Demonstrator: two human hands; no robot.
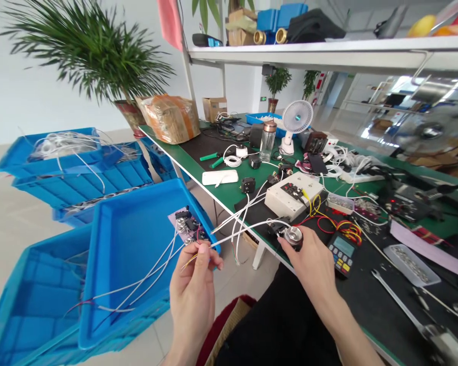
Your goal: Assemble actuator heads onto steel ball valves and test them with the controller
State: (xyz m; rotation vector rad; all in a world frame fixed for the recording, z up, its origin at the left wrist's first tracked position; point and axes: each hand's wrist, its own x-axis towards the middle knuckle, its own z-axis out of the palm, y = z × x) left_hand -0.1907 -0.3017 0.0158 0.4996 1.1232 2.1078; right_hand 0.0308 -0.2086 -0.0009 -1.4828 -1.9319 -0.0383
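My left hand [194, 284] pinches the stripped end of a white cable [248, 229], where thin red and yellow wires stick out between the fingers. From there the cable runs to the right and curves down to a round silver metal fitting [293, 235]. The fingers and thumb of my right hand [315, 264] are closed round this fitting at the table edge. Just behind it lies a black plug [277, 226], partly covered. Beyond my left fingers, a pink sheet with black and silver cable parts [189, 226] rests in the blue tray [137, 218].
A beige box [290, 195] with yellow and red leads stands behind my right hand, and a handheld meter [343, 251] lies beside it. Further right are a wrench [399, 300] and a small parts tray [412, 264]. Stacked blue crates [80, 188] stand left; a shelf [328, 51] spans above.
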